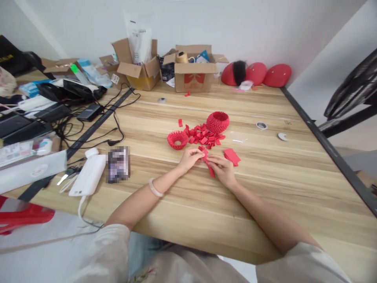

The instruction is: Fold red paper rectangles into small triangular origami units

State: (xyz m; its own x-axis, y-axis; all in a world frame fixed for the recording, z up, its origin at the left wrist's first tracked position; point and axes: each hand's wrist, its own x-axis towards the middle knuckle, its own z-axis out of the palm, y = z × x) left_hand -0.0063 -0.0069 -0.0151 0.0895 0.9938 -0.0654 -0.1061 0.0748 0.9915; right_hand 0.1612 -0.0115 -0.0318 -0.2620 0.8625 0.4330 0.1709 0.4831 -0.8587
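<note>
My left hand point(191, 158) pinches a small piece of red paper point(205, 153) at its fingertips. From the other side, my right hand point(222, 168) closes its fingers on the same piece. A red paper strip point(211, 171) lies beneath the right fingers. Just beyond my hands is a pile of folded red paper pieces point(203, 134). A round red bowl of interlocked folded paper point(218, 122) stands behind the pile, and a smaller red paper ring point(177, 140) sits to its left. Flat red paper sheets point(232, 157) lie right of my right hand.
Tangled cables point(73, 122), a white power bank point(88, 173) and a phone-sized item with a blurred surface point(118, 164) occupy the left. Open cardboard boxes point(196, 68) and red domed objects point(277, 75) line the back. A tape roll point(261, 125) lies right; a black fan point(353, 78) stands beyond the edge.
</note>
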